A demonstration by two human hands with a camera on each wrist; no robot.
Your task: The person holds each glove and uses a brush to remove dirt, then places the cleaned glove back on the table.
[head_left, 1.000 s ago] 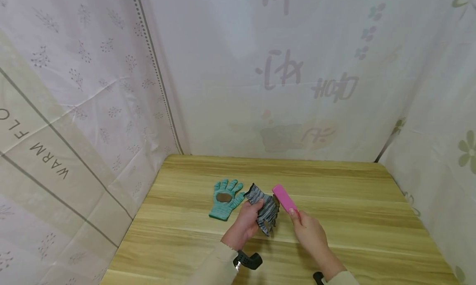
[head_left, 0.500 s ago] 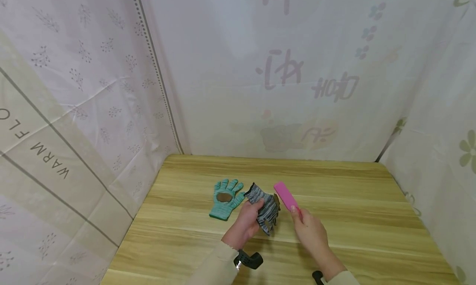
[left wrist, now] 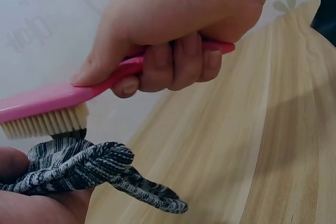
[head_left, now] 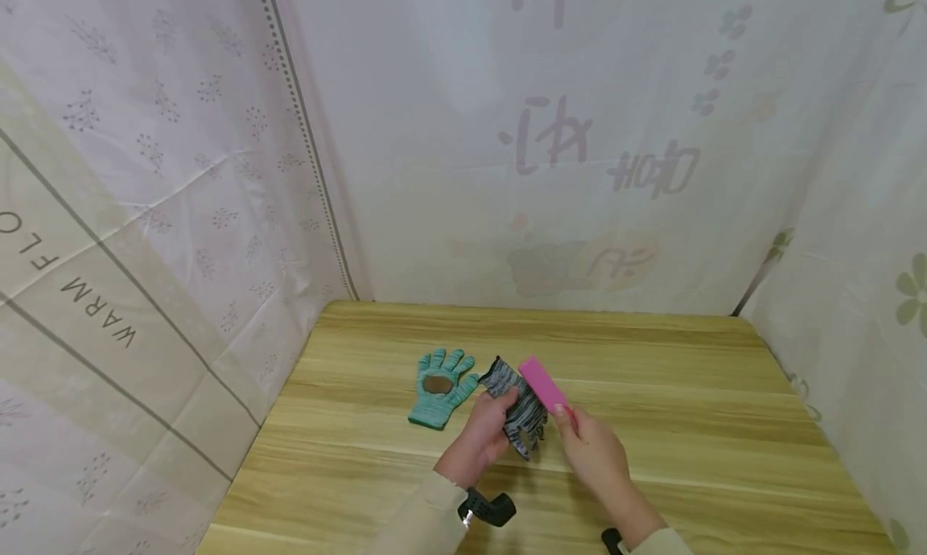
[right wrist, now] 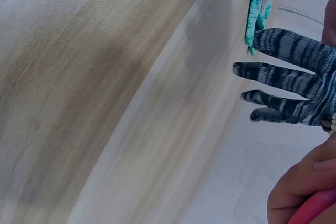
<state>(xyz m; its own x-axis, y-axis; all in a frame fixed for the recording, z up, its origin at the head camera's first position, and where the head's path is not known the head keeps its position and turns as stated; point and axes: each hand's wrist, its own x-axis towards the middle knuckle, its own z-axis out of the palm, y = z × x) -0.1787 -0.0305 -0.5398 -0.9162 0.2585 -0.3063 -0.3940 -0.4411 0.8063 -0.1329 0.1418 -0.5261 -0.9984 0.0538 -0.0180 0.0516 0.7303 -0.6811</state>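
My left hand (head_left: 481, 434) holds a black-and-grey knitted glove (head_left: 527, 420) above the table, thumb on top and palm beneath. The glove's fingers (right wrist: 283, 77) point away from the hand in the right wrist view. In my right hand (head_left: 599, 457) is a pink brush (head_left: 545, 386), its handle gripped with curled fingers and the thumb along the top. Pale bristles (left wrist: 47, 121) face down right at the glove's fabric, beside a dark patch on it. A teal striped glove (head_left: 433, 410) with a brown oval on it lies flat on the table, left of the left hand.
The wood-grain table (head_left: 348, 458) has printed cloth hanging behind it (head_left: 449, 217) and along both sides. Each wrist wears a black strap-on device, such as the left wrist device (head_left: 487, 507).
The brush first shifted slightly away to the right, then came left over the grey glove's edge. The left hand and its glove moved only a touch right; the teal glove stays put.
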